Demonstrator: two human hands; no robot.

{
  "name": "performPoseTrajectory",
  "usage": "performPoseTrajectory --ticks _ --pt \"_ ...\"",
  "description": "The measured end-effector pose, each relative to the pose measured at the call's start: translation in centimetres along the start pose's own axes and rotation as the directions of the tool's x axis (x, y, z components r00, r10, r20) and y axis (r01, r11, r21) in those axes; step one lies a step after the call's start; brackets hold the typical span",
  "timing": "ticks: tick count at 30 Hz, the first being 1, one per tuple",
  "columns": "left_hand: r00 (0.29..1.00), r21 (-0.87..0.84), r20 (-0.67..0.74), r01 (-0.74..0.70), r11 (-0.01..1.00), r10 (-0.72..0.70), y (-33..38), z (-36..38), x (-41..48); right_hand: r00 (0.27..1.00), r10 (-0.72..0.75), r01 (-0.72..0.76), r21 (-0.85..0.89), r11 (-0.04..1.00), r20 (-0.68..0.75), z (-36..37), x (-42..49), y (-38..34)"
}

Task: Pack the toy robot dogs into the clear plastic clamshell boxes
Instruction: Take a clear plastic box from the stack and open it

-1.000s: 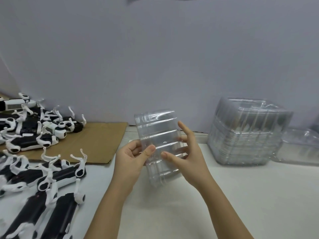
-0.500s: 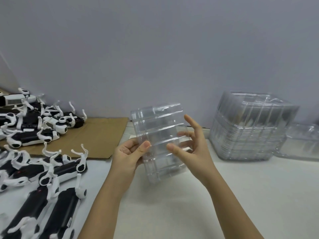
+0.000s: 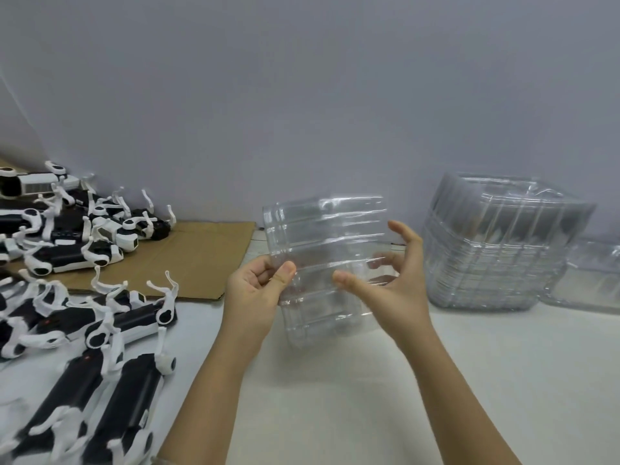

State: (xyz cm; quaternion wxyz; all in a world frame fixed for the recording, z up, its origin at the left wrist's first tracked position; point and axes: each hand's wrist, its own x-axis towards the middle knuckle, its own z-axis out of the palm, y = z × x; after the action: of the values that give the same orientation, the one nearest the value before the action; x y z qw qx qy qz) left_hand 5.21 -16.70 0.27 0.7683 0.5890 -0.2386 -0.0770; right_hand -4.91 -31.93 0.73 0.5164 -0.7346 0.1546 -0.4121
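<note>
Dogs [image 3: 134, 317]: all left of the grip, in two heaps, one on the cardboard [image 3: 201, 260] at the back and one on the table [image 3: 469, 380] nearer the camera. Roughly a dozen, legs tangled and some cut off by the frame, so no exact count. The nearest ones lie with their long axis running from near-left to far-right, ends pointing toward the hands.

Left hand [image 3: 255, 293]: thumb and fingers pinch the left edge of the box [image 3: 325, 243]. It is the hand closer to the dogs, but it's occupied.

Box: one in hand, held off the table between the two hands, long axis roughly vertical with the top leaning away. Can't tell if the halves are latched.

Right hand [image 3: 392, 290]: spread, thumb in front of the box, fingers behind it and visible through the plastic. Can't tell if it touches. It is free, but on the far side from the dogs.

Likely next: pop the box open, then reach left for a dog.

Stack [image 3: 503, 250]: one nested stack of boxes to the right, well apart from the hands. Loose box [image 3: 590, 283]: at least one beside it, at the frame edge.
</note>
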Motion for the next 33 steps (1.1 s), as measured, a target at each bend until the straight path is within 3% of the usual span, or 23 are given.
performPoseTrajectory --ticks 3,6,9,12,14,16,18,19,20,21,22,24,26,28,31,33 --pt "0.998 -0.055 -0.051 0.034 0.998 -0.037 -0.1 -0.3 0.2 0.998 0.056 -0.056 0.029 0.998 -0.014 -2.6 0.9 0.1" --pt "0.987 -0.26 -0.104 0.09 0.961 -0.121 -0.5 -0.5 0.7 0.997 0.075 -0.073 0.056 0.996 -0.028 -4.4 1.3 -0.2" --pt "0.955 -0.578 -0.04 0.219 0.786 -0.294 -1.7 0.5 1.1 0.994 0.002 0.004 0.055 0.999 -0.108 -5.0 1.6 -1.2" --pt "0.897 -0.697 0.021 0.329 0.637 -0.441 -3.9 1.7 0.5 0.977 -0.138 0.133 -0.044 0.99 -0.165 -5.5 1.4 -2.2" --pt "0.853 -0.547 0.009 0.441 0.712 -0.522 -5.4 1.7 0.0 0.96 -0.22 0.195 -0.148 0.97 -0.171 -5.9 1.1 -2.4" --pt "0.841 -0.129 -0.033 0.532 0.837 -0.54 -6.2 1.1 -0.3 0.934 -0.329 0.276 -0.299 0.913 -0.142 -6.0 0.8 -2.6" --pt "0.881 0.4 -0.1 0.461 0.792 -0.463 -6.7 0.7 -0.4 0.891 -0.449 0.368 -0.46 0.808 -0.076 -5.6 0.6 -2.8" --pt "0.91 0.537 -0.148 0.403 0.741 -0.387 -6.2 0.7 -0.5 0.867 -0.498 0.411 -0.52 0.749 -0.031 -5.4 0.5 -3.1" --pt "0.937 0.559 -0.181 0.349 0.752 -0.299 -5.5 0.9 -0.5 0.842 -0.54 0.455 -0.561 0.691 0.018 -5.0 0.3 -3.3" --pt "0.949 0.418 -0.187 0.31 0.854 -0.253 -4.7 1.2 -0.4 0.817 -0.573 0.497 -0.586 0.64 0.067 -4.6 0.2 -3.5" --pt "0.954 0.152 -0.167 0.276 0.949 -0.251 -3.5 1.5 -0.3 0.793 -0.599 0.534 -0.6 0.596 0.112 -4.2 0.1 -3.5" --pt "0.965 -0.334 -0.014 0.243 0.91 -0.263 -0.9 2.0 -0.1 0.751 -0.631 0.594 -0.618 0.516 0.195 -3.5 -0.1 -3.5" --pt "0.979 -0.416 0.048 0.198 0.887 -0.197 1.0 1.9 0.0 0.732 -0.628 0.625 -0.625 0.467 0.263 -2.9 -0.3 -3.4" --pt "0.988 -0.43 0.016 0.146 0.891 -0.155 2.1 1.8 -0.3 0.747 -0.599 0.625 -0.614 0.483 0.289 -2.5 -0.5 -3.5" --pt "0.981 -0.413 -0.054 0.147 0.899 -0.186 2.4 1.4 -0.7 0.773 -0.553 0.616 -0.577 0.537 0.311 -2.7 -0.8 -3.8" --pt "0.971 -0.344 -0.07 0.192 0.919 -0.229 2.1 1.2 -1.5 0.76 -0.556 0.631 -0.588 0.506 0.337 -3.1 -0.9 -4.3"
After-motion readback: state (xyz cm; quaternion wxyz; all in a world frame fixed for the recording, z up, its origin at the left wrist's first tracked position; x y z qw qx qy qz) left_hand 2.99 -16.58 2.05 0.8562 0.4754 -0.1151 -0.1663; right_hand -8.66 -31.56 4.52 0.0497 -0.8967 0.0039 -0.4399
